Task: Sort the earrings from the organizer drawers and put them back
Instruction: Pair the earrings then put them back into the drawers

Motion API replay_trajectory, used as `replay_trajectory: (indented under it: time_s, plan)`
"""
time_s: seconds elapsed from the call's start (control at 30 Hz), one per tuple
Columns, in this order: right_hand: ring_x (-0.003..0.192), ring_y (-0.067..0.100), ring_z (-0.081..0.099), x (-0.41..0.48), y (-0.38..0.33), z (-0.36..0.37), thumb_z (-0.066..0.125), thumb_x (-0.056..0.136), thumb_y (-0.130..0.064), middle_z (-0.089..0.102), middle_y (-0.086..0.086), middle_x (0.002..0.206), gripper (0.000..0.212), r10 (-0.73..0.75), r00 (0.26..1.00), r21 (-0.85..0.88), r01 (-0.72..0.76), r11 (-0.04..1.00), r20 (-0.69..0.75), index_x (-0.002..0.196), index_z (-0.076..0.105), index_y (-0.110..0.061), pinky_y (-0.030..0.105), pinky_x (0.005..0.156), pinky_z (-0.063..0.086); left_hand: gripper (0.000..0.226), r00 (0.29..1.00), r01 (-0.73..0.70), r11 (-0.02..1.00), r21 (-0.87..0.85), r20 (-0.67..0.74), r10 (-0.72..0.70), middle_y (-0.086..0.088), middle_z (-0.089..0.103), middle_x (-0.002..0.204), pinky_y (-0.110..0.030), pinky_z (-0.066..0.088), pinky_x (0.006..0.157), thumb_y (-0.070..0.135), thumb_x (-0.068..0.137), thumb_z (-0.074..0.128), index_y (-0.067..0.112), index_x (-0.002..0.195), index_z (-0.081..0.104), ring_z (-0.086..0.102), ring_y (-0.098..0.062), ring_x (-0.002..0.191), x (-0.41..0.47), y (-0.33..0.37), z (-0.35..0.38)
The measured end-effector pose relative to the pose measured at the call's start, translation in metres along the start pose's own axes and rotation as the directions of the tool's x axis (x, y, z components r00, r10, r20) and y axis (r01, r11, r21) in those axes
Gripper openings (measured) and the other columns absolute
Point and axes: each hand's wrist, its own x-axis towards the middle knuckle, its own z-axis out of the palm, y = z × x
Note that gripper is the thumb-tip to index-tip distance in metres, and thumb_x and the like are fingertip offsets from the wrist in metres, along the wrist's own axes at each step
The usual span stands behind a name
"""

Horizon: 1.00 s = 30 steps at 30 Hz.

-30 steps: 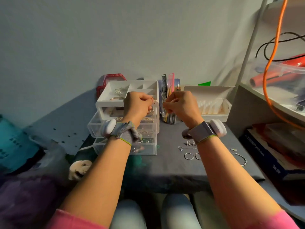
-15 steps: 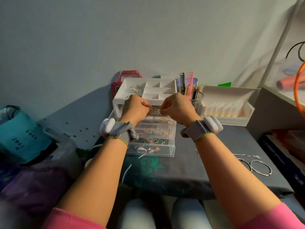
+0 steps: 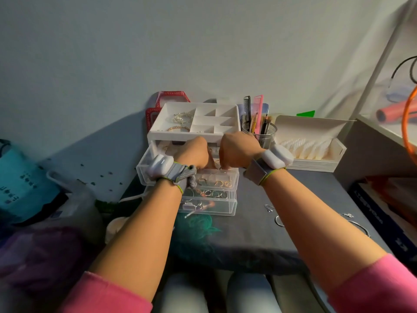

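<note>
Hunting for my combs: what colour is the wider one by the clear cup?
Pink: the comb shows clearly in the head view.

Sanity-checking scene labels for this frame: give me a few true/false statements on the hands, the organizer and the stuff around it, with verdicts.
1. The left hand and right hand are both over the open upper drawer. True.
2. The white tray on top is empty. False: bracelets lie in its left section.
3. Combs stand in a cup right of the organizer. True.
4. The white box at the right is closed. False: its lid is up and pads show.
5. Silver hoops lie on the table right of the organizer. True.
</note>
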Motion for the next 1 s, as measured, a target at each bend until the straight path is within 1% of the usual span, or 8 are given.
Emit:
replay_trajectory:
  time_s: [0.13,0.27,0.43,0.5,0.6,0.7,0.83,1.0]
  plan:
    - [0.114,0.026,0.056,0.0,-0.002,-0.001,0.068,0.077,-0.018,0.065,0.004,0.113,0.028,0.019,1.0,-0.081,-0.017,0.997,0.013,0.105,0.066,-0.018,0.035,0.097,0.034,0.022,1.0,-0.015,0.999,0.047,0.025,0.014,-0.016,0.068,0.109,-0.037,0.054,0.087,0.002,0.09,0.058,0.004,0.109,0.069,0.063,-0.03,0.093,0.002,0.003,0.0]
    - [0.119,0.028,0.052,-0.003,-0.001,0.004,0.055,0.084,-0.018,0.063,0.006,0.12,0.025,-0.008,0.999,-0.105,0.004,0.994,-0.039,0.107,0.066,-0.019,0.036,0.101,0.033,0.028,0.999,-0.03,0.996,0.086,0.027,0.028,-0.021,0.065,0.112,-0.033,0.046,0.077,-0.006,0.092,0.048,-0.003,0.114,0.064,0.06,-0.034,0.096,0.003,0.007,0.0]
    - [0.121,0.028,0.049,-0.003,-0.001,0.007,0.053,0.085,-0.019,0.062,0.005,0.123,0.027,-0.009,0.999,-0.109,0.005,0.994,-0.041,0.11,0.065,-0.019,0.038,0.103,0.034,0.026,0.998,-0.014,0.991,0.137,0.056,0.006,-0.019,0.066,0.111,-0.035,0.05,0.083,-0.002,0.091,0.053,-0.002,0.113,0.065,0.063,-0.034,0.102,0.005,0.009,0.001]
    - [0.121,0.028,0.049,-0.002,0.0,0.008,0.054,0.085,-0.019,0.062,0.006,0.123,0.027,-0.009,0.999,-0.108,0.004,0.994,-0.043,0.11,0.065,-0.018,0.038,0.103,0.034,0.022,0.998,-0.014,0.99,0.14,0.062,0.005,-0.016,0.069,0.108,-0.036,0.055,0.086,0.005,0.087,0.062,0.003,0.108,0.069,0.065,-0.032,0.096,0.004,0.008,0.001]
    - [0.12,0.029,0.05,-0.002,0.002,0.011,0.058,0.084,-0.021,0.063,0.007,0.122,0.027,-0.004,0.999,-0.102,0.0,0.995,-0.048,0.11,0.066,-0.018,0.038,0.102,0.035,0.018,1.0,-0.001,0.995,0.099,0.026,-0.002,-0.012,0.071,0.099,-0.038,0.058,0.08,0.009,0.082,0.069,0.008,0.099,0.073,0.067,-0.029,0.086,0.004,0.007,0.004]
    - [0.114,0.031,0.054,-0.003,0.004,0.012,0.062,0.081,-0.019,0.065,0.01,0.115,0.026,0.016,0.996,-0.041,-0.02,0.999,-0.091,0.106,0.068,-0.016,0.039,0.098,0.038,0.02,1.0,-0.006,1.0,0.006,-0.028,0.006,-0.009,0.072,0.098,-0.038,0.058,0.08,0.015,0.08,0.073,0.011,0.099,0.073,0.066,-0.028,0.087,-0.006,0.009,0.001]
    - [0.098,0.034,0.061,-0.005,0.002,0.011,0.06,0.083,-0.017,0.069,0.013,0.102,0.023,0.075,0.971,0.107,-0.052,0.993,-0.228,0.102,0.072,-0.014,0.038,0.086,0.048,0.024,0.995,-0.001,0.991,-0.136,-0.098,-0.012,-0.009,0.072,0.094,-0.042,0.057,0.084,0.022,0.076,0.073,0.013,0.098,0.073,0.068,-0.029,0.088,-0.018,0.014,-0.004]
    - [0.086,0.031,0.066,-0.014,0.001,0.007,0.064,0.081,-0.017,0.072,0.013,0.091,0.016,0.145,0.957,0.343,-0.052,0.938,-0.251,0.091,0.077,-0.015,0.039,0.074,0.056,0.007,0.985,-0.032,0.969,-0.243,-0.17,-0.01,-0.011,0.073,0.089,-0.042,0.058,0.082,0.02,0.077,0.076,0.021,0.075,0.07,0.07,-0.031,0.086,-0.033,0.018,-0.008]
